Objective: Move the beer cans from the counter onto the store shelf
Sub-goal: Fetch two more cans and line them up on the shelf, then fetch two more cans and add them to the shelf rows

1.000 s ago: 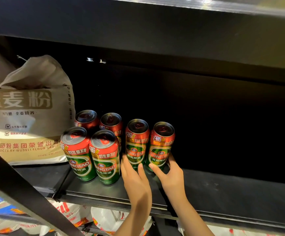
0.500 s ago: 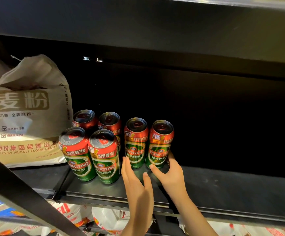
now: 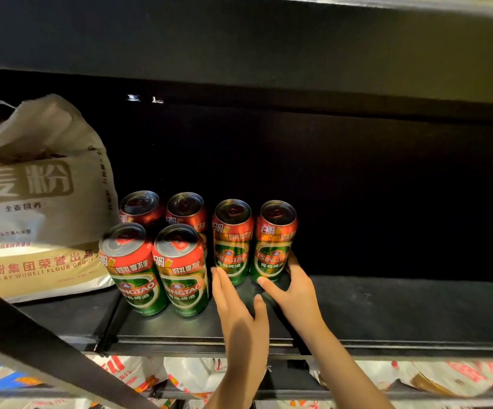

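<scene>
Your right hand [image 3: 295,293] has its grip clamped low on the rightmost beer can [image 3: 274,242]: thumb on the near face, fingers wrapped round the far side, the can upright on the shelf [image 3: 401,311]. Your left hand [image 3: 239,314] is just left of it with its grip apart, fingers straight, their tips at the foot of the neighbouring can [image 3: 232,240]; whether they touch it you cannot tell.

Right of your right hand the shelf board runs dark and bare, so that is where you have room to move. Its front edge [image 3: 204,342] lies below both wrists, and the shelf above [image 3: 268,48] hangs well over the can tops.

Left of your left hand stand four more cans: two in front [image 3: 134,270] [image 3: 181,271], two behind [image 3: 142,206] [image 3: 186,209], packed close. That makes six cans, all upright. Beyond them one flour sack [image 3: 38,202] leans beside the far-left cans. Below the shelf edge lie white and red packets [image 3: 189,376], too many overlapping to count.
</scene>
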Available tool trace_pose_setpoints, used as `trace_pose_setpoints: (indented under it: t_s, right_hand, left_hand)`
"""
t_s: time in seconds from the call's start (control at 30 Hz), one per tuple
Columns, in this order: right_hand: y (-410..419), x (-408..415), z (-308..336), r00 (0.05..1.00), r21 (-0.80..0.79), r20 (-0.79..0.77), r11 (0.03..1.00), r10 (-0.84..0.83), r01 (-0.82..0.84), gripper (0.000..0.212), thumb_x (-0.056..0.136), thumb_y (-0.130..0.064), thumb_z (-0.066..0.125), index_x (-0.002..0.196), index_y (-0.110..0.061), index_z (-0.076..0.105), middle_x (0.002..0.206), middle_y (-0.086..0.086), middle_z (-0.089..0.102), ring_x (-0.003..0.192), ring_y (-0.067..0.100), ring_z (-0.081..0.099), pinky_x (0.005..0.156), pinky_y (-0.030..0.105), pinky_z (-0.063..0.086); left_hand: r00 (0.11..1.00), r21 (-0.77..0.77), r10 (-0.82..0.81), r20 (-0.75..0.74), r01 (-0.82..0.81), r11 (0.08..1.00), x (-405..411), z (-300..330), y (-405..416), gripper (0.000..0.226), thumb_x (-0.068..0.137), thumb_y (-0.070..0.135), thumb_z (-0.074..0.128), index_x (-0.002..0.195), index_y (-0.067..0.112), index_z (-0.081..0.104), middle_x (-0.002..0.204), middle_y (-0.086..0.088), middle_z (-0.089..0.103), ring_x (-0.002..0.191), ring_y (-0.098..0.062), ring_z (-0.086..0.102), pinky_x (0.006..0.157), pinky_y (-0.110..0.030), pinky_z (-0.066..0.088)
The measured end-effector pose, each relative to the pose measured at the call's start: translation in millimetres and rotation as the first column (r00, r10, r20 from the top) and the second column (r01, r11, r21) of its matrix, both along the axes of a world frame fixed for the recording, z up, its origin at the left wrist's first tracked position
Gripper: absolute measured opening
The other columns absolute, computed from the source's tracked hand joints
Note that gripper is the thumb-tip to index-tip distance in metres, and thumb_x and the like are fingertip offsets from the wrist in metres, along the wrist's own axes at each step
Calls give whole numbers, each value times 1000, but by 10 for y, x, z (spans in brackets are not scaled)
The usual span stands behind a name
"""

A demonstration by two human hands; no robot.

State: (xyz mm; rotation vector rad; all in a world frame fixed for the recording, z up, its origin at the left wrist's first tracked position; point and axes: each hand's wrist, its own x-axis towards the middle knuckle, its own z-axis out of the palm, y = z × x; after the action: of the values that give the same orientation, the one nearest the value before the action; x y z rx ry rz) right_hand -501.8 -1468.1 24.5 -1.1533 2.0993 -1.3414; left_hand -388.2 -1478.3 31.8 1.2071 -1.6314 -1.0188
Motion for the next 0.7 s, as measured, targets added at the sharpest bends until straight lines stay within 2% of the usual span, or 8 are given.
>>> trace_pose_setpoints:
  t_s: [0.07,0.17,0.23,0.3,0.4,0.47,0.57,0.7]
  right_hand:
    - [58,41,55,1000,44,-3,999,12,-12,56,81,-28,72,130,-27,45,119,-14,55,112,0,50,90,12,39]
    - [285,85,125,991,127,-133,992,8,10,54,88,-30,64,137,-24,42,132,-14,48,123,1,43,103,21,36]
    - [542,83,171,971,217,-238,974,-16,70,50,91,-32,59,138,-22,44,138,-11,47,128,6,41,107,24,34]
    - [786,115,234,954,292,-299,953,12,79,46,93,-34,55,137,-22,46,139,-9,47,128,9,42,106,24,34]
    - [1322,187,292,933,344,-354,919,-64,193,42,95,-35,51,135,-24,47,137,-10,48,125,9,42,104,21,33]
    - [1729,296,340,922,343,-354,895,-158,285,38,95,-35,51,131,-24,51,133,-10,52,121,8,45,98,18,34]
    - [2387,485,365,890,364,-358,836,-282,411,36,93,-35,53,127,-22,55,126,-7,58,116,10,51,90,12,32]
    - [3302,861,332,817,401,-358,716,-452,572,37,93,-35,55,128,-24,53,127,-9,57,117,9,52,94,16,35]
  left_hand:
    - [998,51,-48,43,46,998,84,13,16,77,90,10,57,149,14,8,156,4,6,142,-4,6,110,-16,10]
    - [957,76,-187,221,175,982,257,1,14,68,89,13,59,146,8,23,155,-5,17,142,-14,16,108,-16,11]
    - [896,87,-299,328,286,954,337,3,-7,64,89,16,60,144,7,29,152,-7,25,141,-17,23,112,-20,15]
    - [836,85,-356,418,355,931,425,31,-64,58,87,18,62,139,7,39,144,-9,40,135,-21,34,113,-30,26]
    - [706,64,-426,566,477,876,424,117,-52,44,86,25,61,127,12,53,128,-6,56,120,-24,49,102,-38,39]
    - [623,56,-521,583,610,791,369,182,23,37,87,29,58,121,15,58,121,-4,61,114,-24,52,97,-36,40]
    - [428,101,-663,614,791,604,182,307,291,36,92,30,54,126,20,54,126,3,57,120,-16,49,98,-29,36]
    - [282,87,-713,642,897,433,-23,453,919,32,93,32,52,125,24,54,125,7,57,112,-13,53,89,-25,40]
